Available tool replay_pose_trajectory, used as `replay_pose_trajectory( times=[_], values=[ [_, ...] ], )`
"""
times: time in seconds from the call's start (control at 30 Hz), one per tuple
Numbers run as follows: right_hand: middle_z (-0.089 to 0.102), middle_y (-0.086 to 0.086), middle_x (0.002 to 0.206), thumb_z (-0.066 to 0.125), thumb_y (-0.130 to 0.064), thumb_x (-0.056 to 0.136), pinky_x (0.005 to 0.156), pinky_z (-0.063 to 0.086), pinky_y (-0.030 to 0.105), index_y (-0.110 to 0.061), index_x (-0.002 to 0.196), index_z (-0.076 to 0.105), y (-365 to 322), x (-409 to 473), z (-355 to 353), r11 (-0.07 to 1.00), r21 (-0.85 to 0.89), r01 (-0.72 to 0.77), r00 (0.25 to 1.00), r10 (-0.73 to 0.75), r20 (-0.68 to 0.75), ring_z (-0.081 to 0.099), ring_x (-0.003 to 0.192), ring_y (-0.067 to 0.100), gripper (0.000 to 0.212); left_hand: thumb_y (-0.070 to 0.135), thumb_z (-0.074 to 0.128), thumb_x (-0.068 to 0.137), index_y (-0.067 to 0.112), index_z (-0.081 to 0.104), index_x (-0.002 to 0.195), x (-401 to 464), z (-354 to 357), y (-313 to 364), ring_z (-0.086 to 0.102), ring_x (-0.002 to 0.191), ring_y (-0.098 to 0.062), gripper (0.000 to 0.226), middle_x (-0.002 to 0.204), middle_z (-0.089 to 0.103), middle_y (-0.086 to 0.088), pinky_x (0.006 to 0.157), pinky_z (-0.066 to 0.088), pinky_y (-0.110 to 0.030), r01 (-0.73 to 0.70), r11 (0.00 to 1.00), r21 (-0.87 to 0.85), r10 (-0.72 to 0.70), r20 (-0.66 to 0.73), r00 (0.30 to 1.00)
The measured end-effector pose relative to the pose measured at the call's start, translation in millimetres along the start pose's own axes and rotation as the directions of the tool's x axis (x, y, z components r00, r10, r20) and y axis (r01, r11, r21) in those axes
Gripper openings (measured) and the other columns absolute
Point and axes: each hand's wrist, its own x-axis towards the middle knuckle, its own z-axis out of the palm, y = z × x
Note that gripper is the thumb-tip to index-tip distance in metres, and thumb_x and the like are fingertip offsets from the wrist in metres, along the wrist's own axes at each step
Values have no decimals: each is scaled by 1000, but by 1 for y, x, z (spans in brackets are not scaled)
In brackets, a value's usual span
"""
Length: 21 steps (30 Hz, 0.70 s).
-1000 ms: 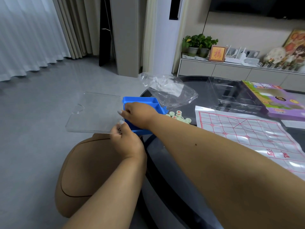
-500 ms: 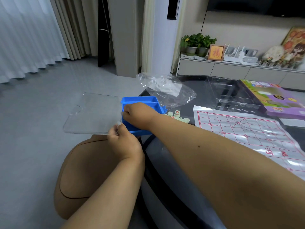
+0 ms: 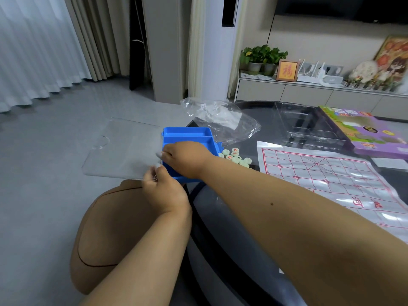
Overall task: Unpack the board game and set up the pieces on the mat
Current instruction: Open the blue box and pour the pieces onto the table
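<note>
A blue plastic tray (image 3: 187, 134) sits at the left edge of the dark round table (image 3: 220, 208). My right hand (image 3: 185, 159) grips the tray's near left side. My left hand (image 3: 164, 192) pinches the near right corner of a clear flat lid (image 3: 123, 149) that sticks out to the left, over the floor. Several pale green round pieces (image 3: 236, 156) with red marks lie on the table right of the tray. The white mat (image 3: 326, 180) with a red grid lies spread to the right.
A crumpled clear bag (image 3: 220, 118) lies behind the tray. A clear plastic insert (image 3: 309, 129) and the purple game box (image 3: 366, 135) rest at the table's far right. A tan rounded stool (image 3: 114, 230) stands below my left arm. Grey floor stretches to the left.
The clear lid has slid a little further left, out from the blue tray. Both hands keep their grips.
</note>
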Motion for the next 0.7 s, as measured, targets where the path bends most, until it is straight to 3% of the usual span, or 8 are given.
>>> replay_pose_trajectory(
  times=[0.2,0.33,0.4,0.5,0.6,0.7],
  values=[
    [45,3,65,42,-44,97,63,35,34,-15,57,33,9,5,-3,956,255,-145,974,184,-135,42,66,20,50,24,46,95,13,53,72,0,1,-4,43,59,-12,26,63,50,3,65,40,-31,-41,999,8,41,24,999],
    [55,12,69,49,-44,94,58,35,31,-8,64,44,13,2,-12,863,495,-101,931,257,-258,42,60,19,48,23,45,95,5,50,81,-1,2,-3,38,54,-8,23,65,43,2,58,36,-21,-36,999,24,36,2,999],
    [57,12,70,49,-42,95,56,33,30,-3,69,52,21,-4,-21,848,524,-81,908,280,-312,43,60,18,47,27,47,92,9,54,84,0,3,-4,45,59,-11,21,68,49,2,64,46,-29,-1,1000,-21,0,-6,1000],
    [55,4,61,46,-43,95,54,33,29,-2,72,57,53,-16,-32,803,575,-158,837,417,-353,43,54,16,49,29,47,91,31,52,80,0,3,-4,55,70,-18,13,76,57,3,79,56,-48,74,991,-108,-75,-2,997],
    [46,-3,51,42,-48,96,51,32,27,-8,66,56,97,-31,-30,735,600,-317,755,578,-309,44,49,15,52,28,46,91,19,54,89,-1,3,-3,54,70,-20,12,77,57,1,80,55,-53,76,991,-114,-77,-4,997],
    [49,-4,53,39,-49,97,50,32,26,-13,65,54,118,-41,-20,733,547,-405,750,609,-260,48,53,14,50,27,46,93,20,53,84,-1,4,-4,51,64,-17,13,72,54,2,78,56,-53,71,992,-105,-72,-12,997]
  ],
)
